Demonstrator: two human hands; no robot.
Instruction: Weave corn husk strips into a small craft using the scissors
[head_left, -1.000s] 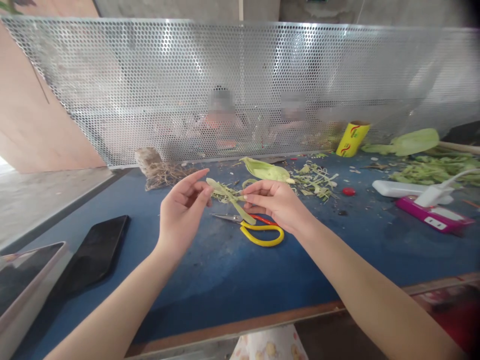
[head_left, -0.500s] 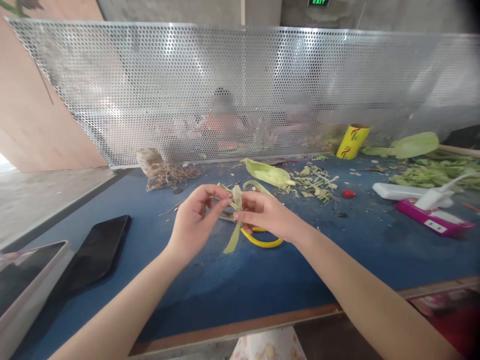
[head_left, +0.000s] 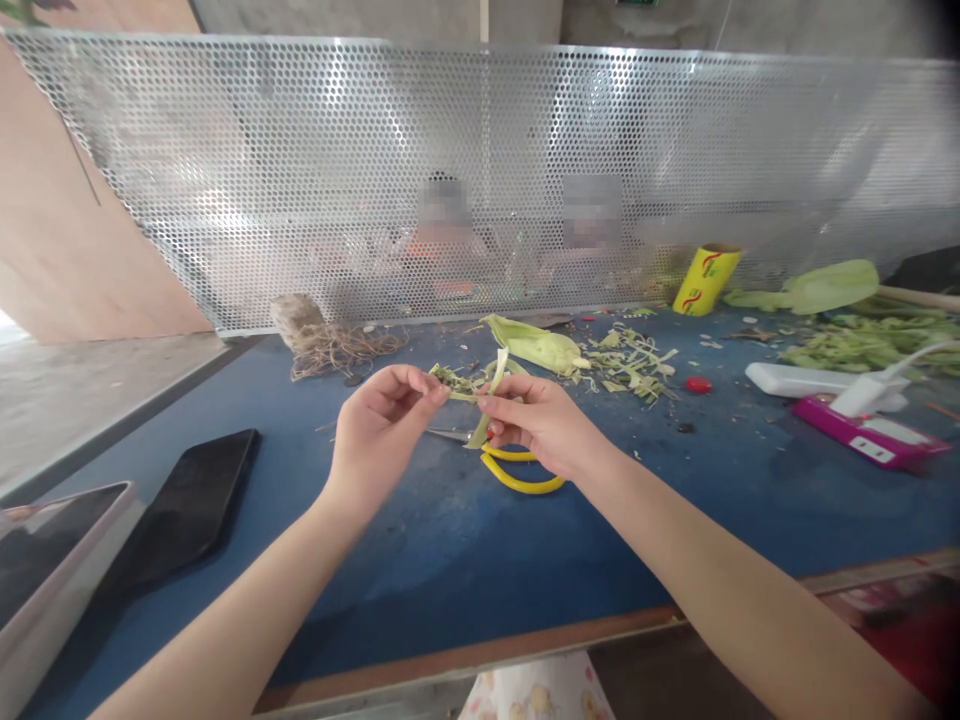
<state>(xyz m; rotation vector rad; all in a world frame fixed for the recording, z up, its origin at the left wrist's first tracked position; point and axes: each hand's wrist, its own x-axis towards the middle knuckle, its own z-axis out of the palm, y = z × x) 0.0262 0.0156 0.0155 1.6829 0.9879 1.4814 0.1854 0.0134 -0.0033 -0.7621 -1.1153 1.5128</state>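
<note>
My left hand point(head_left: 381, 430) is closed in a pinch on the left end of a thin braided-looking strand of green husk point(head_left: 456, 382). Across from it, my right hand point(head_left: 546, 422) pinches the strand's other end along with a flat, pale green husk strip point(head_left: 498, 372) that stands up and hangs down past the fingertips. Both hands are raised over the table. Below them lies a pair of scissors with yellow handles point(head_left: 523, 487), partly covered by the right hand. Just behind the hands rests a pale green corn husk point(head_left: 538, 345).
Husk shreds point(head_left: 634, 365) lie behind my right hand, near a red round object point(head_left: 697, 385). A twine bundle point(head_left: 341, 350) is back left; a black phone point(head_left: 202, 490) is left. To the right are a yellow roll point(head_left: 706, 280) and a magenta power strip point(head_left: 862, 430). A perforated metal screen point(head_left: 300, 180) stands behind.
The hands have drawn slightly apart, showing more of the strand between them. The pale strip has shifted upward and right, its lower end now hanging less far down.
</note>
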